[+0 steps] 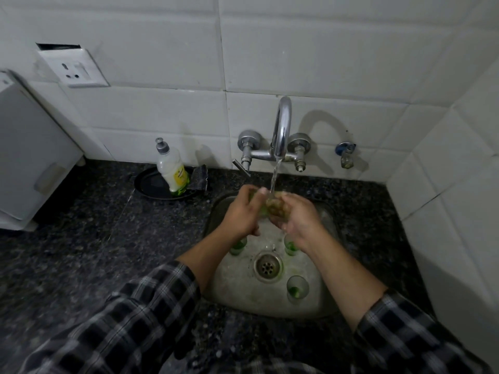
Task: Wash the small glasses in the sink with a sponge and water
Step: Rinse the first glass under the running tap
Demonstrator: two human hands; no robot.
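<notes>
Both my hands meet under the running tap (280,130) above the steel sink (232,290). Water falls onto a small glass (271,205) held between them. My left hand (241,211) curls round its left side, and something green shows by those fingers. My right hand (295,217) grips the glass from the right. I cannot tell whether a sponge is in either hand. Three small glasses with green residue stand in the sink: one at the left (239,245), one under my right wrist (290,245), one at the front right (296,288).
A dish soap bottle (174,171) stands in a black dish (151,184) on the dark granite counter (94,238), with a dark scrub pad (198,178) beside it. A white appliance (29,163) sits at the far left. Tiled walls close in behind and on the right.
</notes>
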